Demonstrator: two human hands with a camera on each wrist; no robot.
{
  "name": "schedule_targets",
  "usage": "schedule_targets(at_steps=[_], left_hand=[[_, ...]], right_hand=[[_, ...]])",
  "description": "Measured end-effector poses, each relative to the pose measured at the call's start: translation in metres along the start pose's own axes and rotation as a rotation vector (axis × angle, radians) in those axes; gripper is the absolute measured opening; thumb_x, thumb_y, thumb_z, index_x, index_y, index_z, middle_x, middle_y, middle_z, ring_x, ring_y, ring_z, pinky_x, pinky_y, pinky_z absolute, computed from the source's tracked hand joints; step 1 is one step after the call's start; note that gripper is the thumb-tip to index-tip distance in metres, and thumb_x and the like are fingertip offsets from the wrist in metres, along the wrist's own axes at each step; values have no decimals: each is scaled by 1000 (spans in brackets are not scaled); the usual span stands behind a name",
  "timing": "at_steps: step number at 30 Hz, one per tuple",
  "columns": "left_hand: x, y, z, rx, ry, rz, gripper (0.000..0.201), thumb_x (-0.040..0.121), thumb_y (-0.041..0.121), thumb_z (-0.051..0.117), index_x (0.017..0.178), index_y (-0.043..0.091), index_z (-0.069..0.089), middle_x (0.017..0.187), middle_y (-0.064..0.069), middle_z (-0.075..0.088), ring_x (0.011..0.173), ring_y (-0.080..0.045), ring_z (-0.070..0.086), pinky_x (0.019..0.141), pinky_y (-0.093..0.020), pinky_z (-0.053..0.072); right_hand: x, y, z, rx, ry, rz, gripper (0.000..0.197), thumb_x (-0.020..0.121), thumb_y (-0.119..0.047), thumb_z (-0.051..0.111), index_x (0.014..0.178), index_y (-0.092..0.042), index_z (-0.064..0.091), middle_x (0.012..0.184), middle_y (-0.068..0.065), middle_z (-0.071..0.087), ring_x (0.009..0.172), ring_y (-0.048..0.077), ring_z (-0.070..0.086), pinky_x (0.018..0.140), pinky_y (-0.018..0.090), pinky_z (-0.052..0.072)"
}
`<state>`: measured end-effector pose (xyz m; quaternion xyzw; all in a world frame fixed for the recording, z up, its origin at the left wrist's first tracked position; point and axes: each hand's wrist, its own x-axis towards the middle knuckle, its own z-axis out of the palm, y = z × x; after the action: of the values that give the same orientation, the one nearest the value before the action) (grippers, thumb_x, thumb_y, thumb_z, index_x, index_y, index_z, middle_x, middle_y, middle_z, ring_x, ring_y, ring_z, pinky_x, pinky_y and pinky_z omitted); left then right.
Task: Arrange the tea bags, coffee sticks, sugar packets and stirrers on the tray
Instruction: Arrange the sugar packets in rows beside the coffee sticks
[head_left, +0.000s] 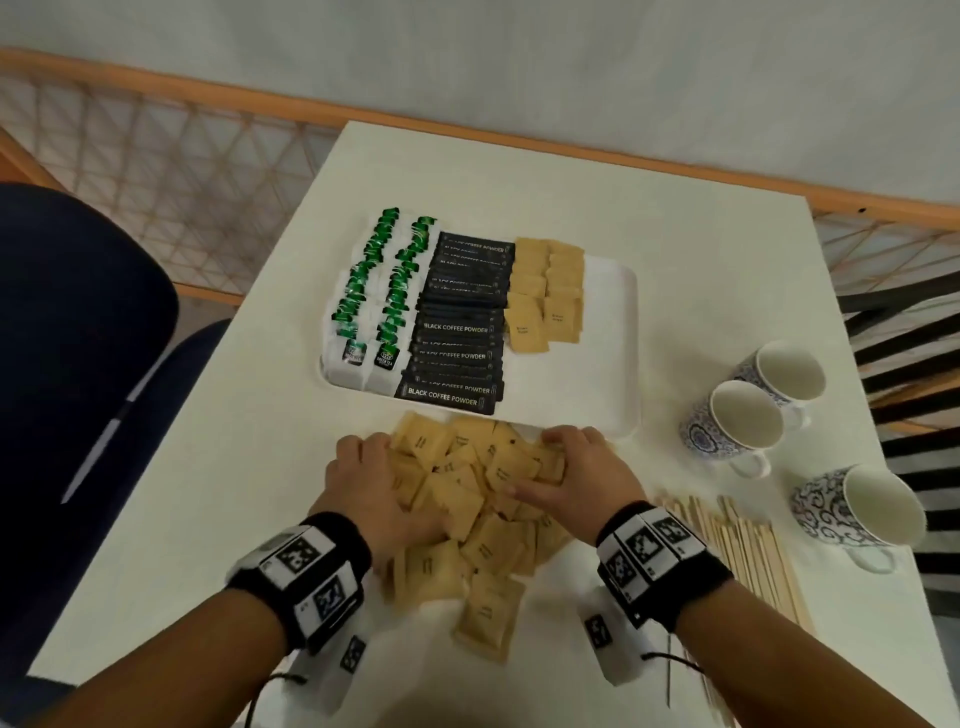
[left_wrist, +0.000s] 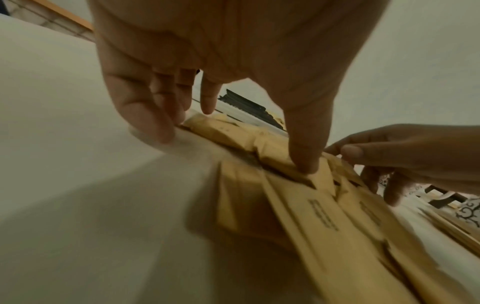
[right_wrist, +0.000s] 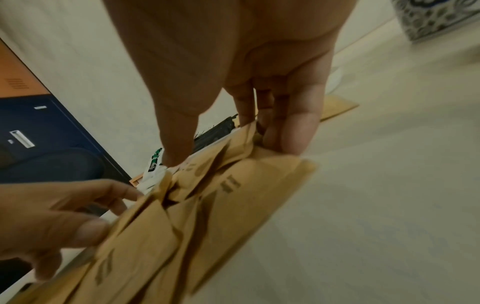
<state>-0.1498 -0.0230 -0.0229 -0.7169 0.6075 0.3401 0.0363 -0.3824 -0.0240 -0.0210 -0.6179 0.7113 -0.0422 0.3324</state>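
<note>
A loose pile of brown sugar packets (head_left: 467, 499) lies on the white table just in front of the white tray (head_left: 597, 374). My left hand (head_left: 384, 467) grips the pile's left side, thumb on top (left_wrist: 233, 148). My right hand (head_left: 550, 462) grips its right side, with packets pinched between thumb and curled fingers (right_wrist: 231, 150). The tray holds green tea bags (head_left: 379, 291) at the left, black coffee sticks (head_left: 462, 327) in the middle and rows of sugar packets (head_left: 545, 296) to their right. Wooden stirrers (head_left: 743, 551) lie on the table beside my right wrist.
Three patterned cups (head_left: 748, 426) stand on the table to the right of the tray. A dark blue chair (head_left: 78, 338) sits off the table's left edge. The tray's right and front parts are bare.
</note>
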Motion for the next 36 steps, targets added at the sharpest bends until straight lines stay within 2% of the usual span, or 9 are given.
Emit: schedule_targets(at_steps=[3, 7, 12, 15, 18, 23, 27, 31, 36], left_hand=[[4, 15, 9, -58, 30, 11, 108, 52, 58, 83, 137, 21, 26, 129, -2, 28, 121, -23, 40, 99, -37, 43], [10, 26, 15, -230, 11, 9, 102, 56, 42, 88, 136, 19, 30, 128, -4, 38, 116, -23, 47, 97, -34, 44], [5, 35, 18, -317, -48, 156, 61, 75, 28, 77, 126, 23, 43, 110, 5, 50, 92, -11, 50, 72, -19, 39], [5, 37, 22, -298, -65, 228, 46, 76, 26, 76, 116, 23, 53, 114, 3, 52, 95, -13, 54, 76, -20, 42], [3, 38, 20, -341, -58, 261, 25, 78, 24, 73, 98, 24, 58, 106, 3, 55, 90, -13, 56, 77, -25, 46], [1, 36, 20, -475, -126, 245, 31, 78, 18, 73, 98, 36, 57, 99, 9, 65, 90, -10, 62, 78, -27, 55], [0, 32, 17, -549, -137, 190, 19, 82, 17, 68, 92, 33, 64, 88, 5, 69, 81, -15, 65, 70, -25, 55], [2, 33, 16, -684, -128, 64, 20, 89, 15, 60, 108, 20, 61, 90, -6, 67, 70, -25, 65, 67, -38, 57], [-6, 54, 11, -1129, -226, -40, 30, 93, 3, 49, 118, 18, 57, 101, -16, 65, 71, -26, 68, 54, -32, 57]], right_hand=[[4, -9, 5, 3, 0, -10, 73, 70, -62, 70, 129, -27, 45, 122, -6, 48, 108, 14, 53, 88, 29, 45], [7, -13, 11, 35, -23, -1, 52, 74, -48, 72, 119, -32, 52, 106, -6, 58, 100, 14, 56, 79, 26, 44], [11, -13, 14, 93, -22, -49, 38, 75, -34, 70, 110, -34, 58, 98, -5, 63, 93, 16, 59, 79, 29, 49], [11, -11, 17, 133, -49, -77, 35, 75, -29, 69, 109, -35, 61, 102, -6, 65, 94, 15, 60, 83, 30, 51], [10, -5, 14, 247, -44, -69, 27, 73, -28, 73, 97, -37, 62, 89, -10, 68, 83, 11, 62, 76, 26, 52], [8, 0, -2, 388, -90, -77, 27, 74, -21, 77, 94, -32, 63, 87, -5, 70, 75, 9, 62, 71, 24, 51], [11, 8, -16, 614, -106, -53, 25, 76, -7, 76, 88, -25, 64, 78, 0, 66, 63, 12, 56, 57, 22, 44], [7, 11, -26, 710, -170, -38, 20, 79, -4, 72, 91, -19, 66, 79, 4, 66, 65, 16, 60, 57, 23, 52], [3, 8, -28, 843, -273, -47, 22, 83, 2, 66, 104, -6, 66, 81, 3, 68, 67, 14, 65, 59, 24, 55]])
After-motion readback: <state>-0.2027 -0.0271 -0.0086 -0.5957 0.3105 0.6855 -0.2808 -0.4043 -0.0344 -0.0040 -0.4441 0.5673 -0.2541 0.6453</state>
